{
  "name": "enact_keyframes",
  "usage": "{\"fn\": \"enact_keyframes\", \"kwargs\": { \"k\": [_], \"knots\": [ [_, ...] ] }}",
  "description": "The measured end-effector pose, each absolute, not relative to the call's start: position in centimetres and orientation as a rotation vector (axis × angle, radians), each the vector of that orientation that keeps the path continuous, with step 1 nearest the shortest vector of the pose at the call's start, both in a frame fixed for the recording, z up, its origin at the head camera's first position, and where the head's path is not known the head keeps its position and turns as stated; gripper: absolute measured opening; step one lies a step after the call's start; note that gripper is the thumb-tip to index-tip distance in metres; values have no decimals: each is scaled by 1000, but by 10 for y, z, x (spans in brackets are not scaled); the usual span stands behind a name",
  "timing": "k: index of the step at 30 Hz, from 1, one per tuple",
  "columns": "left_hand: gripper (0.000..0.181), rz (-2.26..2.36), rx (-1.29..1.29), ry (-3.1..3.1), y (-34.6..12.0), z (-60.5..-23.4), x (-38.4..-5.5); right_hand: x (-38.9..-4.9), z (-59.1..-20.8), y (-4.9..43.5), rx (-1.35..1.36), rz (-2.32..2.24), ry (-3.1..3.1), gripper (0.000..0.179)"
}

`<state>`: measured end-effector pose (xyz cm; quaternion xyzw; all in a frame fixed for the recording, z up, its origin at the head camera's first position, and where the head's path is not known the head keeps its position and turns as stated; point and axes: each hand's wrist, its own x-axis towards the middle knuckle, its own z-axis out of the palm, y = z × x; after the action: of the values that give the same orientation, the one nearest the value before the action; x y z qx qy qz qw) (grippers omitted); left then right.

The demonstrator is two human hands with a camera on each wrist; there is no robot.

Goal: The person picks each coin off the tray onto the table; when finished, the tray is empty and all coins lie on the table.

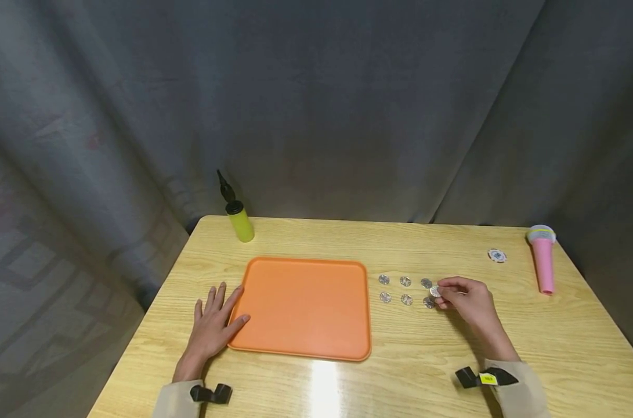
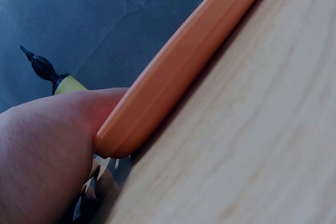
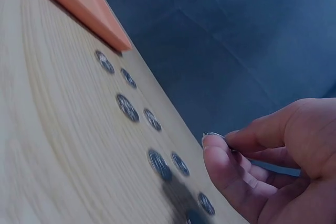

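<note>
My right hand (image 1: 471,303) pinches a silver coin (image 1: 434,291) between thumb and fingertips, raised above the table. In the right wrist view only the thin edge of that coin (image 3: 216,134) shows. Under and left of this hand, several silver coins (image 1: 406,299) lie flat in two rows. The right wrist view shows more coins (image 3: 206,203) close below the hand, some of them in its shadow. My left hand (image 1: 212,328) rests with spread fingers at the left side of an orange tray (image 1: 306,307), its thumb over the rim.
A yellow-green hand pump (image 1: 240,223) with a black nozzle stands at the back left. Toward the back right lies a white patterned chip (image 1: 497,256), and a pink toy microphone (image 1: 543,261) is near the right edge. Behind the table (image 1: 426,371) hangs a grey curtain (image 1: 316,116).
</note>
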<state>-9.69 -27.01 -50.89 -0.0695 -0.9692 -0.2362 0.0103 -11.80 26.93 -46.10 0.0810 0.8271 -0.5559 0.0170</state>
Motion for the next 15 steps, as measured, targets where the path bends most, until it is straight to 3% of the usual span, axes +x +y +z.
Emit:
{"fn": "enact_keyframes", "kwargs": {
  "k": [15],
  "knots": [
    [73, -746, -214, -3023, -270, -509, -97, -106, -470, 311, 338, -1740, 2594, 38]
  ]
}}
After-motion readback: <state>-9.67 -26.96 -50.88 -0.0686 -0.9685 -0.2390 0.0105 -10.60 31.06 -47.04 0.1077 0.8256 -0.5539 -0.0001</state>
